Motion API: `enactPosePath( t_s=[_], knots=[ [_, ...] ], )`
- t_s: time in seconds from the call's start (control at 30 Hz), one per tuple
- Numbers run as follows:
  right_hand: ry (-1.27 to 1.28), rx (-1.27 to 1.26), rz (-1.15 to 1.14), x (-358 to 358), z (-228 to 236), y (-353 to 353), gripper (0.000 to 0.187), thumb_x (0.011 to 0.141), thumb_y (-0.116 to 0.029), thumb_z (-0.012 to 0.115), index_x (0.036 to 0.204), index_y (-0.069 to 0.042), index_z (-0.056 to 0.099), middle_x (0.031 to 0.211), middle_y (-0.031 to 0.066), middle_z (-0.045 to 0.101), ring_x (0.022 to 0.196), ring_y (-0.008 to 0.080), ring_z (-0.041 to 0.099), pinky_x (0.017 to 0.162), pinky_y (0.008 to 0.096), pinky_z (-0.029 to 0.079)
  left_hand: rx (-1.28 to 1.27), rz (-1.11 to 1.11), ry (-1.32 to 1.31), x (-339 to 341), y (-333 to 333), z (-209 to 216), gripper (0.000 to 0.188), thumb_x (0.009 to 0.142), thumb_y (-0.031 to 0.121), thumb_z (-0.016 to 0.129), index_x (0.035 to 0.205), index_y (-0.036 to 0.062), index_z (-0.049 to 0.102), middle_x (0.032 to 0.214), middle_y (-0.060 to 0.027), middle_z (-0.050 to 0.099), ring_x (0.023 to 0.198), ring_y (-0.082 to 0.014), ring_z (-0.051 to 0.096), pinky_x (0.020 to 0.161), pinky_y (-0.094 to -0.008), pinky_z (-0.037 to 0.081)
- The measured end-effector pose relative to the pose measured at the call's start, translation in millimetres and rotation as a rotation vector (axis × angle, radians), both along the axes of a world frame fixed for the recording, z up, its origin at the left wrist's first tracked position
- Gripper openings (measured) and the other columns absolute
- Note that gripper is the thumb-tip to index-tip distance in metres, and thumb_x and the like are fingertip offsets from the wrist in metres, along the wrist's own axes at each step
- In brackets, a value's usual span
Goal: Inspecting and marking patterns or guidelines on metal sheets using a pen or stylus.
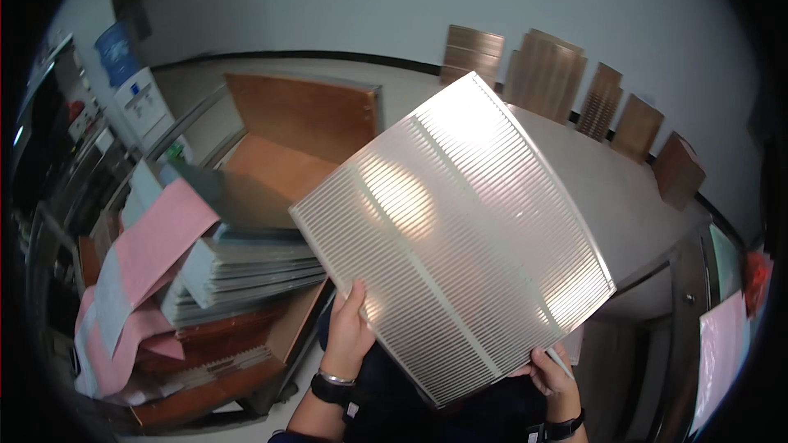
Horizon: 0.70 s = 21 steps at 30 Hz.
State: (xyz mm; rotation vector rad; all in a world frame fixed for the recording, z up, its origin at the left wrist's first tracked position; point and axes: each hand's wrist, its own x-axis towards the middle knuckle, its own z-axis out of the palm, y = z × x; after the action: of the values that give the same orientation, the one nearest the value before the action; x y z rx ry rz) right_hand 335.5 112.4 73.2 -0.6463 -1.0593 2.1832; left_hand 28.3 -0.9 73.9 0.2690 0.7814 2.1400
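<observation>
A large shiny ribbed panel [460, 238], rectangular with a pale rim and two plain bands across its ribs, is held up tilted before me. Light glares off its upper corner and middle. My left hand [348, 340] grips its left edge near the bottom, thumb on the front face. At the lower right edge, my right hand [548, 371] is closed on the panel; a thin pale stick-like item [561, 361] shows beside its fingers. The fingers behind the panel are hidden.
To the left, a brown-lined cart [304, 127] bears a stack of grey-green panels [246, 267] and pink sheets [156, 234]. A water dispenser [148, 107] stands behind it. Several brown panels [546, 74] lean against the far wall. A dark-framed table [694, 303] is at right.
</observation>
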Motion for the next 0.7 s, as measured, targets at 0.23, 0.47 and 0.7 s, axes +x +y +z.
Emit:
enactPosePath(
  t_s=[0.23,0.47,0.7],
  knots=[
    [-0.098,0.003,0.171,-62.9,1.6,25.1,0.046,0.092,-0.01,0.054,0.128,0.011,0.034,0.117,0.0237,0.054,0.096,0.0312,0.063,0.077,0.0393,0.059,0.128,0.159,0.004,-35.6,-28.6,-13.1,0.039,0.098,0.013,0.042,0.136,0.0103,0.036,0.125,-0.0092,0.053,0.111,-0.0199,0.054,0.096,-0.0351,0.046],
    [0.043,0.033,-0.37,-21.8,-5.1,23.4,0.046,0.094,-0.022,0.053,0.131,0.001,0.038,0.116,0.0179,0.057,0.092,0.0211,0.064,0.076,0.0311,0.056,-0.007,0.163,0.032,-48.0,-46.5,-24.9,0.037,0.098,0.016,0.042,0.134,0.0043,0.039,0.121,-0.0106,0.055,0.107,-0.0194,0.056,0.091,-0.0318,0.048],
    [-0.447,0.572,-0.739,14.1,10.3,27.2,0.057,0.098,-0.039,0.041,0.139,-0.002,0.029,0.108,0.017,0.061,0.087,0.0187,0.063,0.078,0.0283,0.051,-0.17,-0.068,0.147,-16.5,-23.0,-33.9,0.035,0.098,0.014,0.044,0.129,0.0,0.041,0.119,-0.0118,0.056,0.105,-0.0189,0.056,0.09,-0.0318,0.047]
  ],
)
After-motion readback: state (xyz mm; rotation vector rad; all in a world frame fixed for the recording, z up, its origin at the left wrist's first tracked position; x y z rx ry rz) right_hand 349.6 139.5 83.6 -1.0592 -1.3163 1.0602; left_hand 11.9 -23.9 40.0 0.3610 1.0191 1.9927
